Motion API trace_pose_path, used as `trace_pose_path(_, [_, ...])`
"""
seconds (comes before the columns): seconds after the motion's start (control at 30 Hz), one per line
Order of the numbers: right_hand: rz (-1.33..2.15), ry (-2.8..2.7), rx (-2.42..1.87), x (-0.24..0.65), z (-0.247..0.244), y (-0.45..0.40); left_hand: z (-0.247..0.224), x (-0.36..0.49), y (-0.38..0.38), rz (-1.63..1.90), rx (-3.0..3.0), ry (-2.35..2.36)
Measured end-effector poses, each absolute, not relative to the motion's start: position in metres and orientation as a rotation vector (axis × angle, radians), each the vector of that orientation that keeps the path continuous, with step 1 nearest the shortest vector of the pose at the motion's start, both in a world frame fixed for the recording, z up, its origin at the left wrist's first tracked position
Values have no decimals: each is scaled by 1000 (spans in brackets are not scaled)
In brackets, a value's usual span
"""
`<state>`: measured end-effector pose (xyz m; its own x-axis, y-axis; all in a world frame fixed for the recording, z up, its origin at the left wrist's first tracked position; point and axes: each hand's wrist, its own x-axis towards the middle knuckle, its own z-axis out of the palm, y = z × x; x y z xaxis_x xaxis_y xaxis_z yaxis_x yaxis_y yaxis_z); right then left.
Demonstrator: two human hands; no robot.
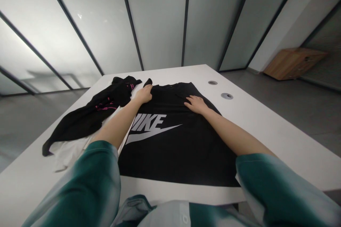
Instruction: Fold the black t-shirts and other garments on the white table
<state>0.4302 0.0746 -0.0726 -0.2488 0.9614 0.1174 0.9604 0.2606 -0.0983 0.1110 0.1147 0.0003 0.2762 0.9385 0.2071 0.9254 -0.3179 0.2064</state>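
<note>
A black shirt (176, 149) with a white NIKE print lies spread over the white table, its collar at the far side and its hem toward me. At its far left corner my left hand (144, 94) has its fingers closed on the black fabric, and a small dark flap of cloth sticks up just beyond them. My right hand (196, 104) rests on the upper right part of the shirt, palm down with fingers spread. The shirt's left edge is partly hidden by my left forearm.
Left of the shirt, a black garment with pink print (87, 117) lies crumpled over white cloth (69, 152). The white table (274, 131) has two round grommets (227, 96) at the right. Frosted glass panels and a wooden cabinet (294, 63) stand beyond it.
</note>
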Motion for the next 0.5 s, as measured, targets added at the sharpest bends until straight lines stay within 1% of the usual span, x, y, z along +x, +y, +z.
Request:
trace_pose_path(0.07, [9,-2370,-1820,431,-73,75,-4,118,119,498,2370,1573])
trace_pose_path(0.13, [7,-2370,-1819,431,-73,75,-7,120,124,658,2191,1483])
trace_pose_path(0.2, [5,-2367,-1823,431,-73,74,-8,115,128,833,2066,1614])
trace_pose_path(0.27, [4,-2364,-1825,430,-73,74,-10,108,130,838,2068,1834])
trace_pose_path(0.33, [6,-2366,-1824,430,-73,74,-14,103,129,632,2188,1947])
trace_pose_path(0.43, [14,-2378,-1833,430,-72,74,-27,105,120,210,2361,1915])
trace_pose_path(0.5, [28,-2386,-1857,430,-73,74,-37,113,110,-19,2372,1913])
